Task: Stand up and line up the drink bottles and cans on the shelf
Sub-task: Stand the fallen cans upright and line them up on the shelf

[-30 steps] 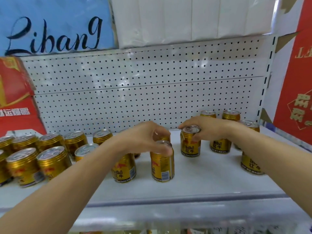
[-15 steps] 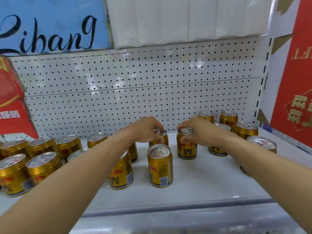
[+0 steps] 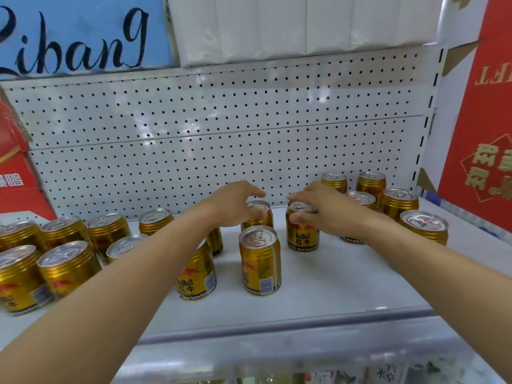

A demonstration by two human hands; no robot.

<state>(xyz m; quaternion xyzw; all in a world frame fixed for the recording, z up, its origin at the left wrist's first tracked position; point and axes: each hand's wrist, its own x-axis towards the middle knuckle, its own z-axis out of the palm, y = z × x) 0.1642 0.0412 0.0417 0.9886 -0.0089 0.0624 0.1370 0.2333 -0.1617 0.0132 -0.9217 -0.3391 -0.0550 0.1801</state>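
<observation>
Both hands out over the white shelf, a gap between them, each on its own can. Left hand is draped over the top of the rear centre can, fingers curled down round its rim. Right hand grips the top of the RedBull can, thumb on the near side, fingers across the lid.

Cans: short gold cylinders, ribbed shoulder, silver pull-tab lids, red bull logo plus "RedBull" and Chinese characters in dark print, barcode panel on some.

Orientation: every can visible is upright, long axis vertical, lids up. None lying down. Labels face different ways: the RedBull can shows its name to the camera, the front centre can shows barcode and seam, the can under the left forearm shows logo and barcode.

Layout: front centre can stands just ahead of the rear centre can, close to it. RedBull can is beside the rear one, to its right, small gap between. Left cluster is a loose bunch, roughly two rows, at the shelf's left end. Right cluster sits in the back right corner near the pegboard, partly hidden by the right forearm.

Above: blue sign, white packs. Red cartons left and right.
</observation>
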